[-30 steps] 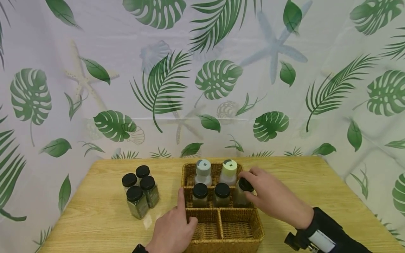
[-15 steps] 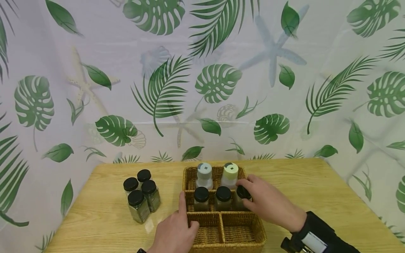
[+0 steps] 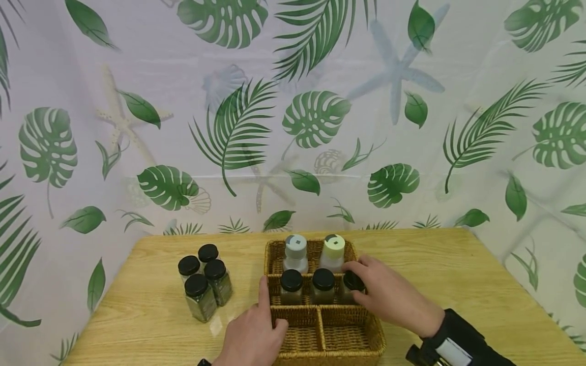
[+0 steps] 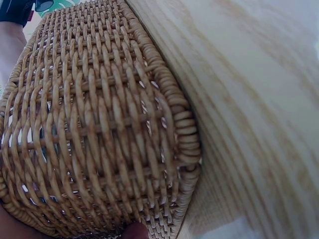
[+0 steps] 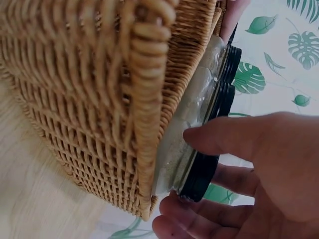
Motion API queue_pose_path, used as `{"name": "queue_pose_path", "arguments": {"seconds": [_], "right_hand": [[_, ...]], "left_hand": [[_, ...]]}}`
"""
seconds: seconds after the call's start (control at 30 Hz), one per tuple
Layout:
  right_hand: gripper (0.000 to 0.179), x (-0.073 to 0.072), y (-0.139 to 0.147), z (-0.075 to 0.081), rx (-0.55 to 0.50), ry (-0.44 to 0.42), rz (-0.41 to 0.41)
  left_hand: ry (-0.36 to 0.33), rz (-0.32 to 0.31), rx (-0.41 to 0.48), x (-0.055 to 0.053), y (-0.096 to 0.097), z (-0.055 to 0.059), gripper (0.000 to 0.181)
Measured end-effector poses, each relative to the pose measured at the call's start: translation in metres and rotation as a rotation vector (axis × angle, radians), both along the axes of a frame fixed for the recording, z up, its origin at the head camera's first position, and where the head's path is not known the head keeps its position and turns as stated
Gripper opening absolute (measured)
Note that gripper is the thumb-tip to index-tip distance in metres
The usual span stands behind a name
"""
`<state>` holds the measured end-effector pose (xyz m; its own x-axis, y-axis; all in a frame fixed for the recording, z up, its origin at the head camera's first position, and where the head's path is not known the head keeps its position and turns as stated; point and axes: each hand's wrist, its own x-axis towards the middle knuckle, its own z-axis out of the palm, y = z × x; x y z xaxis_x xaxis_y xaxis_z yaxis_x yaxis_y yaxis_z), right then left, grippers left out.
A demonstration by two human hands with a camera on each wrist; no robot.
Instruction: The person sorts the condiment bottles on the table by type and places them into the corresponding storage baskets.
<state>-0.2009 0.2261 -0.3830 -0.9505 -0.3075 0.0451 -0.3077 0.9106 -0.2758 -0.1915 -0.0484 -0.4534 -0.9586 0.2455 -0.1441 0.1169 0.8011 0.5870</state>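
Note:
A jar with a black lid (image 3: 351,281) stands at the right end of the wicker basket's middle row. My right hand (image 3: 389,295) holds it by the lid, and in the right wrist view the thumb lies on the clear glass (image 5: 172,157). Two similar black-lidded jars, one at left (image 3: 291,287) and one in the centre (image 3: 323,286), share that row. My left hand (image 3: 253,330) grips the left wall of the basket (image 3: 329,352), index finger straight along the rim, thumb over the front-left compartment. A fingertip (image 4: 134,230) shows against the weave in the left wrist view.
Behind the row, a bottle with a pale grey cap (image 3: 295,246) and one with a yellow cap (image 3: 334,246) stand in the back compartment. Several black-lidded jars (image 3: 201,300) cluster on the wooden table (image 3: 151,305) at left. A leaf-print cloth (image 3: 320,193) hangs behind.
My right hand has lowered the right-hand jar slightly into the middle row since a second ago. The left hand keeps its hold on the basket; the view has shifted slightly.

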Motion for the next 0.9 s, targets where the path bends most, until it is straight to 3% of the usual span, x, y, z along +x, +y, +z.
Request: {"name": "queue_pose_path", "arguments": {"seconds": [0.13,0.4,0.6,0.9], "right_hand": [[0.049,0.002,0.004,0.002,0.004,-0.019,-0.015],[0.04,0.002,0.019,0.003,-0.066,0.075,-0.049],[0.033,-0.007,0.027,-0.006,-0.119,0.094,-0.103],[0.04,-0.026,0.039,-0.026,-0.195,0.067,-0.143]], "left_hand": [[-0.006,-0.004,0.005,0.0,0.0,-0.001,0.088],[0.0,-0.007,0.013,0.0,-0.001,-0.001,0.09],[0.012,-0.001,0.012,0.0,-0.001,0.0,0.09],[0.006,-0.004,0.012,0.0,-0.001,0.0,0.09]]}}
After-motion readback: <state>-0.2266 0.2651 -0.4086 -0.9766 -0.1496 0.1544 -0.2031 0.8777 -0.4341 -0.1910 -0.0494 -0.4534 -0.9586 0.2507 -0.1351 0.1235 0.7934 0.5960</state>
